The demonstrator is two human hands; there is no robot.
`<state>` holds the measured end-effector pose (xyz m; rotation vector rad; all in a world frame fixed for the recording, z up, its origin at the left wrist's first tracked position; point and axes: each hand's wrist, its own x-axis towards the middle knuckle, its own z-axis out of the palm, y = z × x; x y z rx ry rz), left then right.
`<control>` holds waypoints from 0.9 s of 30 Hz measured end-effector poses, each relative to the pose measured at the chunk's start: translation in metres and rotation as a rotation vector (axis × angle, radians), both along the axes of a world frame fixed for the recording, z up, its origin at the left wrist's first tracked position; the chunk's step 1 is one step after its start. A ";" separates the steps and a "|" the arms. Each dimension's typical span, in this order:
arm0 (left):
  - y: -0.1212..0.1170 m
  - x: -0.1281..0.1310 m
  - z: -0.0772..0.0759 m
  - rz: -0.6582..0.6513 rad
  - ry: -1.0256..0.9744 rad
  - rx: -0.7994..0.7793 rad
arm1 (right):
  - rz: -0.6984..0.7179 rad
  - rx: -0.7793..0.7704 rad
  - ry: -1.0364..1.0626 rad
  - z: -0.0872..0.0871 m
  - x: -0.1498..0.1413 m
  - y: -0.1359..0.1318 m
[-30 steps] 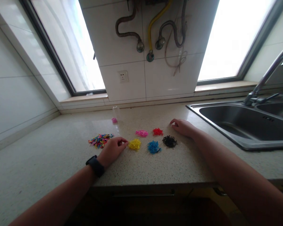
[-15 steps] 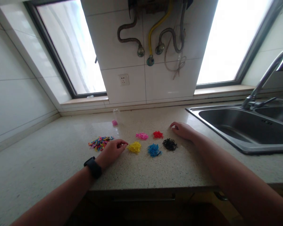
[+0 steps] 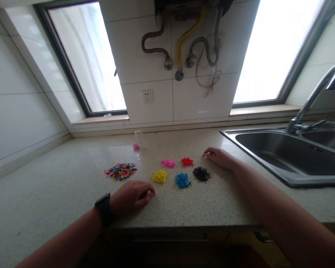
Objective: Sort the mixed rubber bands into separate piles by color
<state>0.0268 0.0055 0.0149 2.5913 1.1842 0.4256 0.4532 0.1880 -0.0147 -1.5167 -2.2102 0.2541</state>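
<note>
The left hand (image 3: 134,197) has moved back from the yellow pile (image 3: 159,176), toward the countertop's (image 3: 195,210) front edge. It and the right hand (image 3: 219,157), near the black pile (image 3: 201,174), are curled narrow; contents I cannot tell.

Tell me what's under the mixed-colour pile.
The mixed-colour pile lies on the speckled countertop; its pieces cover the patch beneath, so anything hidden there cannot be seen.

Single head-worn view from above the counter's front edge (image 3: 184,225), facing forward and down.
</note>
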 end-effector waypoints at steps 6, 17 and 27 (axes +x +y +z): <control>-0.001 0.001 -0.006 -0.054 0.017 0.050 | 0.016 -0.020 0.012 0.003 0.002 -0.001; 0.002 -0.001 -0.009 -0.077 0.019 0.112 | 0.013 -0.005 0.031 0.003 -0.004 -0.001; 0.003 -0.001 -0.009 -0.078 0.043 0.129 | 0.241 0.058 0.141 0.053 -0.106 -0.020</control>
